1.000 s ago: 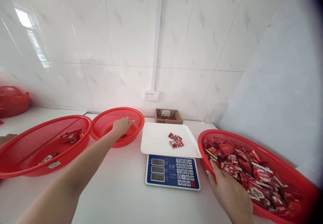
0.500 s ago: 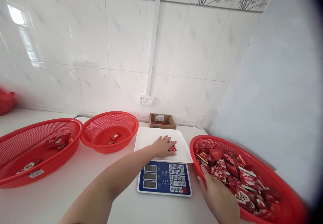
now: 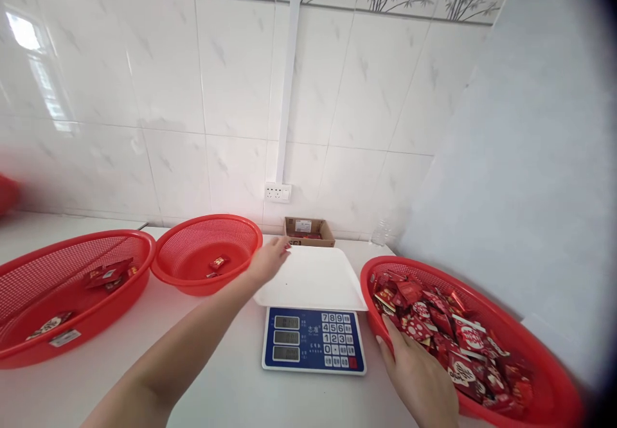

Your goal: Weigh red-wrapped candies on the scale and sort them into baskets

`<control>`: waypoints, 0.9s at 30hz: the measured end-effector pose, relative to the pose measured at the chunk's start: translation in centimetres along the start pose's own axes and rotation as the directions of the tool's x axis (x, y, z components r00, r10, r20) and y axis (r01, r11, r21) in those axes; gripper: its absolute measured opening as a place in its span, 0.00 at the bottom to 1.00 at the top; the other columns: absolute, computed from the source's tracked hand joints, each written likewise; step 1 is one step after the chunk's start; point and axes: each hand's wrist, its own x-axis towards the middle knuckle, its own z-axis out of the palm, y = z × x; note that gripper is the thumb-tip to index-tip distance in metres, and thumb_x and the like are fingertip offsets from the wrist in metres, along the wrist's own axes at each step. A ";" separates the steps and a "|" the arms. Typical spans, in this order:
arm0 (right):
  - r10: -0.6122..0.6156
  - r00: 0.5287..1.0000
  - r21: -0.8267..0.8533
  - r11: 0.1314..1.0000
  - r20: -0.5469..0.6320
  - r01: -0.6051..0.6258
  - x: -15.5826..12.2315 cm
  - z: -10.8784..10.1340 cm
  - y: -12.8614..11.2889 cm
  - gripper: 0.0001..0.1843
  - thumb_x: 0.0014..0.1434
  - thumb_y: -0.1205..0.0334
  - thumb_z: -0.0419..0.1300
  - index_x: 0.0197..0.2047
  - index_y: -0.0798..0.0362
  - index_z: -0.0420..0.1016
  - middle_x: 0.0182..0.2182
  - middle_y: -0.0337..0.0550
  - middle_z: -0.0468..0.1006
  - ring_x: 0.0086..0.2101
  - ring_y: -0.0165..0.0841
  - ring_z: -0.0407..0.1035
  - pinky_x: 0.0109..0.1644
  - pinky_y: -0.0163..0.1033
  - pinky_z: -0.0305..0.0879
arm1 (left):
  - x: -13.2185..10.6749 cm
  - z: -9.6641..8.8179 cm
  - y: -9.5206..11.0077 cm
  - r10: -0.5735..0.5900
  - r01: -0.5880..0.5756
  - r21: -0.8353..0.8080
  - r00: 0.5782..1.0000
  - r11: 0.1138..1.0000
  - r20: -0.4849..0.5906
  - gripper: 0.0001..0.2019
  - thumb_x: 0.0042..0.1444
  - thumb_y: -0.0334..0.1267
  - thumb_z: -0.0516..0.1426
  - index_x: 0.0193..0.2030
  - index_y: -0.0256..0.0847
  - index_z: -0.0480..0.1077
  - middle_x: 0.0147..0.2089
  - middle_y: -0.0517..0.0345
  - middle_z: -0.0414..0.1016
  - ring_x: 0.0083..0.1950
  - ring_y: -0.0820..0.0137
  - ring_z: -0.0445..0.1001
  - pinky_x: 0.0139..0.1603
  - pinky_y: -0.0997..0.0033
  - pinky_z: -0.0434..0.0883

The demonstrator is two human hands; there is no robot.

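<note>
My left hand [image 3: 270, 262] is closed over the far left edge of the white weighing tray [image 3: 311, 283]; a bit of a small red packet [image 3: 288, 247] shows at its fingertips. No packet lies on the tray. Below it is the blue keypad panel of the scale [image 3: 313, 341], its digits too faint to read. On the right, my right hand [image 3: 418, 373] grips the near left rim of a red plastic basket [image 3: 544, 351] piled with red wrapped packets [image 3: 470, 338]; part of its fingers is hidden.
A round red basket [image 3: 171, 258] with a couple of packets stands behind my left forearm. Left of it is a bigger red basket [image 3: 139, 290] holding several packets. A small cardboard box [image 3: 328, 232] sits by the tiled wall, below a socket [image 3: 278, 191]. A clear plastic container [image 3: 380, 232] stands nearby.
My left hand has lifted the red packet from the middle of the tray and moved left and away to the tray's far edge. My right hand stays on the basket rim.
</note>
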 end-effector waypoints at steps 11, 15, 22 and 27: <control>0.024 0.985 0.272 0.960 0.172 -0.071 0.8 -1.9 0.7 0.29 0.63 0.52 0.41 0.64 0.52 0.59 0.54 0.50 0.71 0.49 0.44 0.69 0.47 0.47 0.68 | -6.1 -3.5 -8.5 -0.273 0.279 -0.020 0.918 0.960 -0.288 0.24 0.61 0.50 0.48 0.59 0.39 0.63 0.63 0.39 0.60 0.65 0.47 0.55 0.57 0.44 0.60; -0.179 0.934 0.640 0.766 0.308 -0.064 2.2 -4.6 4.5 0.34 0.59 0.45 0.46 0.65 0.51 0.59 0.60 0.45 0.64 0.58 0.40 0.59 0.58 0.41 0.60 | -9.1 -1.0 -5.4 -0.082 0.002 -0.149 0.845 0.989 -0.529 0.17 0.61 0.45 0.49 0.52 0.41 0.68 0.55 0.45 0.69 0.59 0.57 0.65 0.55 0.53 0.67; -0.123 0.762 0.318 0.941 0.636 -0.114 4.2 -4.8 8.9 0.35 0.50 0.62 0.56 0.63 0.46 0.63 0.56 0.44 0.69 0.50 0.44 0.67 0.53 0.43 0.63 | -12.7 3.4 -3.5 -0.069 -0.147 -0.349 0.841 0.926 -0.537 0.13 0.61 0.40 0.51 0.50 0.40 0.66 0.48 0.47 0.72 0.39 0.67 0.75 0.37 0.67 0.75; -0.014 0.804 0.260 0.950 0.594 -0.175 4.8 -2.2 8.0 0.31 0.51 0.63 0.57 0.59 0.44 0.67 0.59 0.43 0.65 0.55 0.45 0.63 0.56 0.47 0.59 | -13.2 4.1 -4.4 -0.098 -0.103 -0.383 0.877 0.918 -0.470 0.12 0.60 0.42 0.51 0.47 0.42 0.68 0.43 0.51 0.75 0.39 0.66 0.75 0.35 0.67 0.75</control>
